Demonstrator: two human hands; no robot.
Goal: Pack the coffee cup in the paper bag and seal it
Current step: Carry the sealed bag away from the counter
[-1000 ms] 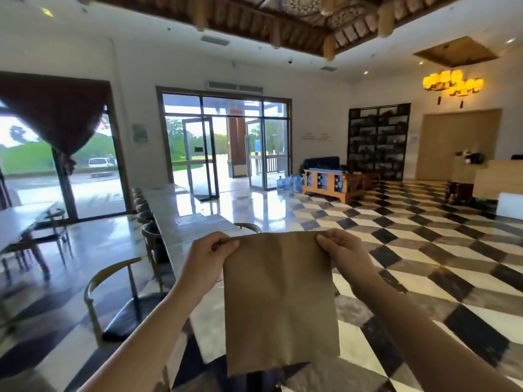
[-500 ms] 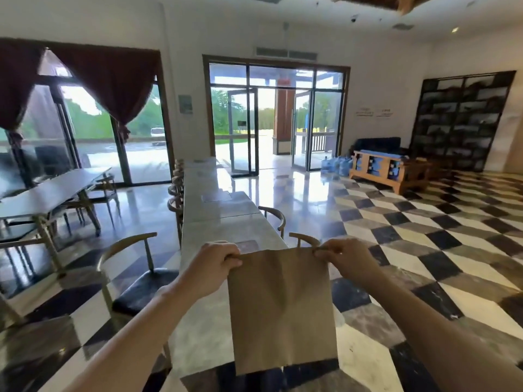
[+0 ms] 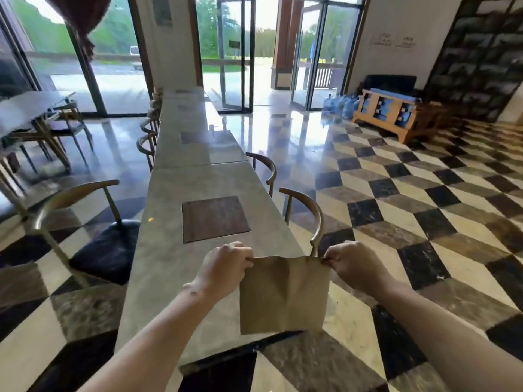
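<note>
A flat brown paper bag [image 3: 284, 295] hangs in the air over the near end of a long stone table [image 3: 169, 261]. My left hand [image 3: 223, 267] pinches its top left corner. Its top right corner is pinched by my right hand [image 3: 352, 267]. The bag looks creased and flat, with its mouth at the top between my hands. No coffee cup is in view.
A dark square inlay [image 3: 215, 219] lies in the table just beyond my hands. Curved-back chairs stand on the left [image 3: 93, 222] and on the right [image 3: 304, 213] of the table. Checkered floor [image 3: 424, 210] spreads to the right, with a wooden bench [image 3: 396, 114] and water bottles [image 3: 341, 104] by the wall.
The camera has tilted down, so the table top now fills the middle. The bag and both hands sit lower, close over the table's near end. Both hands keep their hold.
</note>
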